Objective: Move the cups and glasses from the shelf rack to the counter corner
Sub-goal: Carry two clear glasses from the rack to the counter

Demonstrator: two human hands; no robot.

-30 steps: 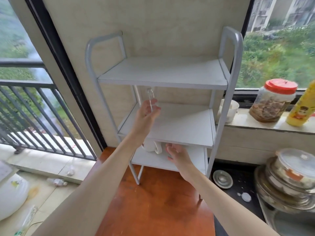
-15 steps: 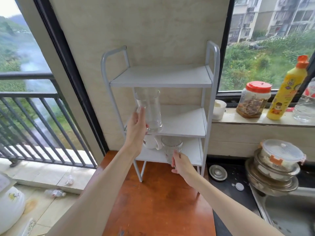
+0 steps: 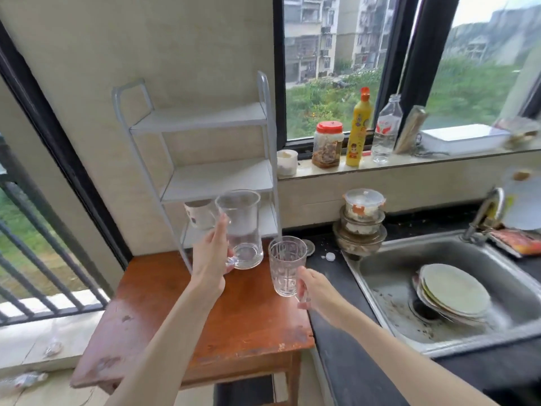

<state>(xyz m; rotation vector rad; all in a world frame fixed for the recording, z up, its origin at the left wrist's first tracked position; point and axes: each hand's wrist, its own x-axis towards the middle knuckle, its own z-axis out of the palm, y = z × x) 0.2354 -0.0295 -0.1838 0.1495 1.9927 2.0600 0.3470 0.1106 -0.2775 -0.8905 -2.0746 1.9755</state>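
Carrying step: left hand (image 3: 211, 260) gripping tall glass (image 3: 241, 230), right hand (image 3: 317, 291) gripping patterned glass (image 3: 287, 266), both aloft beside rack (image 3: 205, 124); next, likely setting down on tabletop (image 3: 330, 288) corner.

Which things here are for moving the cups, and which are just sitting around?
For the job:
smooth glass mug in the left hand
patterned glass mug in the right hand
white cup on the shelf rack

Just lying about:
red-lidded jar
yellow bottle
plates in the sink
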